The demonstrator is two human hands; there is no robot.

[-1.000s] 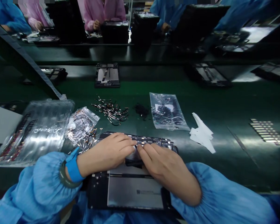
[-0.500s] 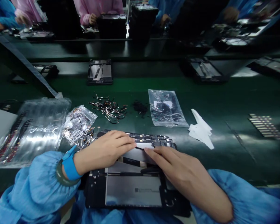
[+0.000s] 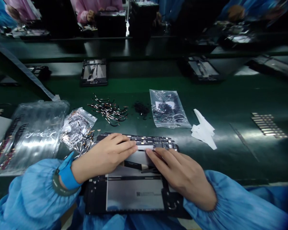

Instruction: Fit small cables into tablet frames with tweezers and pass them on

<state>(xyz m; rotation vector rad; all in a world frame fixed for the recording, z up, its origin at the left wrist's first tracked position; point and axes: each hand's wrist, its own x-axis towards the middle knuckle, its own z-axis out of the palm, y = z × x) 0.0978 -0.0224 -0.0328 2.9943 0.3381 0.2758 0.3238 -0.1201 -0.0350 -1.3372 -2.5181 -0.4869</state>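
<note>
An opened tablet-like device (image 3: 134, 195) is set at the near edge of the table (image 3: 232, 166), its circuit strip (image 3: 156, 140) running left to right along the far side. Beside that strip, the device is touched by the left hand (image 3: 111, 151) and right hand (image 3: 181, 164), equally close, fingertips slightly apart. Whether anything is pinched in either grip cannot be told.

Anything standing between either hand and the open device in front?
Nothing visible: the left hand and the right hand both rest on the open device, towards its far edge. The cable pile lies beyond it.
</note>
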